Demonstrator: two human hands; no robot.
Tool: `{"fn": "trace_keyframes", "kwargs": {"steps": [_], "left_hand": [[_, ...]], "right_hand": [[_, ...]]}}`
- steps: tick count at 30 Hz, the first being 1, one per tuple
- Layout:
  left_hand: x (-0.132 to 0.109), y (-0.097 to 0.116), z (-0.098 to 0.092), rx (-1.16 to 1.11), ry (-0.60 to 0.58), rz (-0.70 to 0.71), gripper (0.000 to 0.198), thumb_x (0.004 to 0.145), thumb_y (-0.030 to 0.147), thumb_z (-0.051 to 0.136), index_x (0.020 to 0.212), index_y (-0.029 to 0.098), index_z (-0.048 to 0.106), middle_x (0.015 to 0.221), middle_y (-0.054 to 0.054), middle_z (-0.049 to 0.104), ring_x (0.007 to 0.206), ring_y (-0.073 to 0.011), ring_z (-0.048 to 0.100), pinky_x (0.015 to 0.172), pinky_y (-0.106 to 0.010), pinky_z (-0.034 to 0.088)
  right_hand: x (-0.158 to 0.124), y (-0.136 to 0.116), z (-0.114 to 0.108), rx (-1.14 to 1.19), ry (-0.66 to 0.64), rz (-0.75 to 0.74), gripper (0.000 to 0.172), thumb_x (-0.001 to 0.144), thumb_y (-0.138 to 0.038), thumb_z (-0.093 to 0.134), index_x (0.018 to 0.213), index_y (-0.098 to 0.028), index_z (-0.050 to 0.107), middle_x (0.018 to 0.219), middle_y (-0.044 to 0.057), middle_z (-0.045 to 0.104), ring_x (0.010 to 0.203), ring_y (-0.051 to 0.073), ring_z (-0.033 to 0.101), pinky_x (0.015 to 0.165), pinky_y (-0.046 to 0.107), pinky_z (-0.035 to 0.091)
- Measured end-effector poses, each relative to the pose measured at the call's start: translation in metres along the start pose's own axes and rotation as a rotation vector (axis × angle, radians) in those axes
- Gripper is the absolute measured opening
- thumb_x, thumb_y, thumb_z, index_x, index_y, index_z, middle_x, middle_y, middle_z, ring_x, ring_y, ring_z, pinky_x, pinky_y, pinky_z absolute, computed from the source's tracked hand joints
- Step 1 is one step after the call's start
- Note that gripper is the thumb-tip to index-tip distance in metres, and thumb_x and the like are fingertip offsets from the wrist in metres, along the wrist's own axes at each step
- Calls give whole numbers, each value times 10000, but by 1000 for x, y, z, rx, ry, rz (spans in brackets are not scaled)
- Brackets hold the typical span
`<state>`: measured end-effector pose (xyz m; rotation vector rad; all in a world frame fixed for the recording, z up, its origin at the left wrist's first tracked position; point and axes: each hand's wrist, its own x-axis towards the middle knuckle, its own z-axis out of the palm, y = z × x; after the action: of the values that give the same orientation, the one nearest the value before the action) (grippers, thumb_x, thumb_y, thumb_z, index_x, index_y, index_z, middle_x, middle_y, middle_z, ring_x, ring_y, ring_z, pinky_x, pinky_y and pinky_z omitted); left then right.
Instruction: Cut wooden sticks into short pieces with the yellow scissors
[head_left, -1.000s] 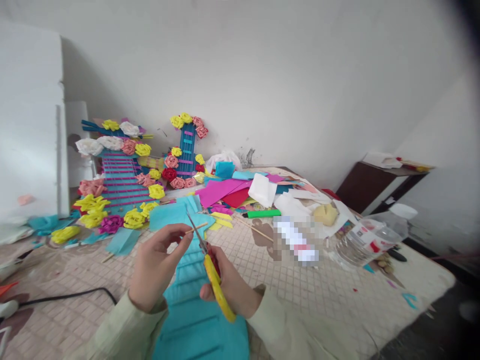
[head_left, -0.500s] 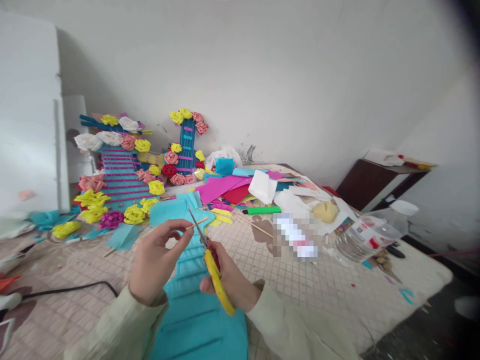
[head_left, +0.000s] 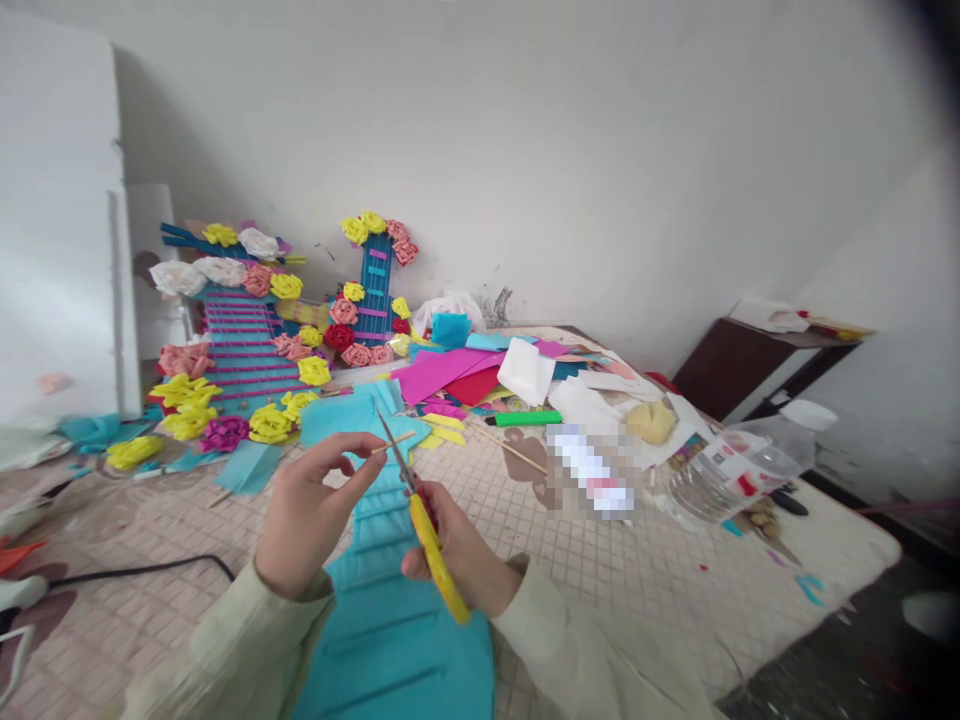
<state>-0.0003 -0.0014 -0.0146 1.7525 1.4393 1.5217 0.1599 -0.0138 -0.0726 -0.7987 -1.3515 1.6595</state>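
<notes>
My left hand (head_left: 311, 510) pinches a thin wooden stick (head_left: 395, 441) between thumb and fingers, holding it level above the table. My right hand (head_left: 457, 555) grips yellow-handled scissors (head_left: 424, 525), whose blades point up and meet the stick just right of my left fingertips. Under both hands lies a ridged turquoise paper piece (head_left: 397, 620) that runs toward me.
Blue stick structures covered in paper roses (head_left: 247, 330) stand at the back left. Loose coloured paper sheets (head_left: 465, 375), a green marker (head_left: 525, 418) and a clear plastic bottle (head_left: 739, 470) lie on the tiled tabletop (head_left: 150, 520). A black cable (head_left: 135, 572) crosses the left side.
Both hands have risen slightly with the stick and scissors, keeping the same grip. The view has shifted a little.
</notes>
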Motion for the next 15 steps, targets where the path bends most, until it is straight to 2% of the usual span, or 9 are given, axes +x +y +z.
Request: {"fn": "trace_keyframes", "kwargs": {"steps": [3, 7, 11, 13, 15], "left_hand": [[0, 1, -2, 30, -3, 4, 214, 755, 449, 644, 784, 241, 683, 800, 15, 677, 660, -140, 561, 632, -264, 476], [-1, -2, -2, 40, -12, -3, 245, 753, 472, 634, 783, 233, 678, 796, 4, 675, 675, -151, 578, 637, -270, 485], [2, -6, -1, 57, -71, -16, 287, 756, 499, 622, 829, 226, 671, 863, -19, 683, 738, -172, 602, 661, -282, 497], [6, -3, -6, 85, -115, -4, 298, 754, 498, 618, 873, 230, 669, 929, -25, 688, 787, -184, 611, 697, -293, 501], [11, 1, -17, 119, -105, 4, 305, 762, 489, 584, 901, 230, 665, 954, -27, 689, 854, -199, 614, 753, -307, 498]], "right_hand": [[0, -1, 1, 7, 30, 62, 698, 471, -411, 880, 1008, -229, 472, 723, -61, 389, 608, 92, 334, 530, 224, 315], [-2, -5, 0, -85, 54, 49, 564, 524, -351, 858, 941, -199, 510, 693, -65, 383, 613, 88, 340, 556, 225, 321], [-2, -9, -2, -115, 67, 69, 526, 559, -322, 827, 968, -187, 526, 680, -66, 400, 617, 95, 369, 560, 231, 326], [-1, -13, -2, -126, 78, 79, 523, 566, -318, 811, 981, -183, 524, 684, -66, 402, 614, 95, 373, 566, 235, 329], [-1, -17, -2, -166, 92, 94, 507, 568, -309, 795, 976, -178, 524, 686, -67, 391, 603, 91, 359, 564, 238, 321]]}}
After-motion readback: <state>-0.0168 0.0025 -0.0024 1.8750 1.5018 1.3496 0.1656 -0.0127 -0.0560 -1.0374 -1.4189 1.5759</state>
